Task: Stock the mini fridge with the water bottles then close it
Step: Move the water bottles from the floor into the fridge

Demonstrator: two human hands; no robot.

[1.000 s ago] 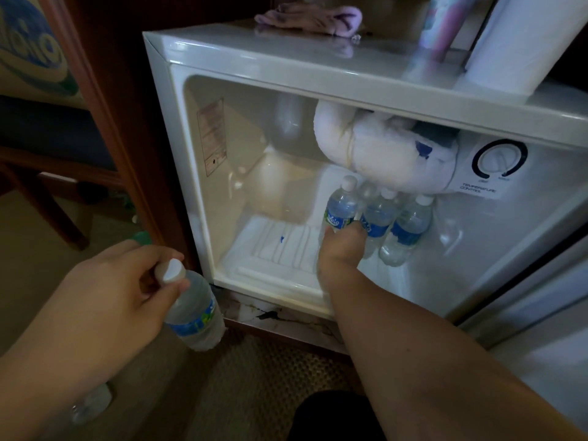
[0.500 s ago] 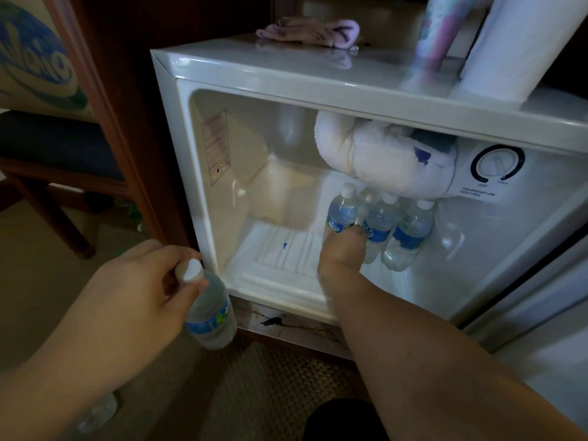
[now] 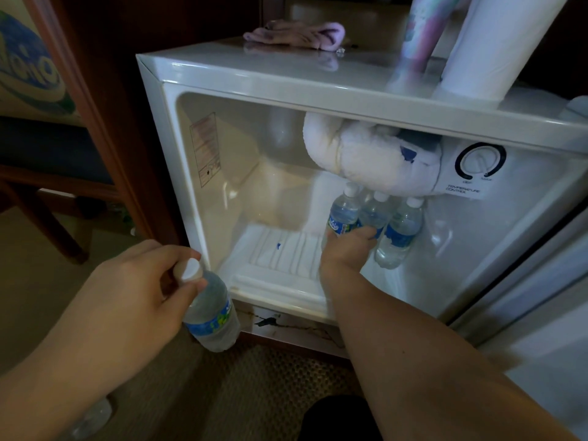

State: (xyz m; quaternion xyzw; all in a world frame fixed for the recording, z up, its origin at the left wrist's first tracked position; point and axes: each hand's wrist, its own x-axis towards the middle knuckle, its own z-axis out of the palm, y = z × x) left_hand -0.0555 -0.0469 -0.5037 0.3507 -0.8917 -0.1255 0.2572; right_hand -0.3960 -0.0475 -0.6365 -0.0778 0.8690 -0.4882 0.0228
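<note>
The white mini fridge [image 3: 286,87] stands open. Inside at the right, three water bottles with blue labels stand together: a left one [image 3: 342,214], a middle one [image 3: 374,213] and a right one [image 3: 399,233]. My right hand [image 3: 345,249] reaches into the fridge and is wrapped around the lower part of the left bottle. My left hand [image 3: 133,294] holds another water bottle [image 3: 211,313] by its white cap, just outside the fridge's lower left corner, above the floor.
A frosted freezer block [image 3: 366,157] hangs over the bottles, beside a temperature dial [image 3: 479,160]. The fridge door [image 3: 541,313] stands open at right. On top lie a pink cloth [image 3: 299,33], a paper roll [image 3: 496,43] and a tumbler [image 3: 420,30]. A wooden chair [image 3: 47,173] stands left.
The view has shifted so the fridge sits further right. My left hand has carried its bottle closer to the fridge's front corner. My right hand stays on the bottle inside.
</note>
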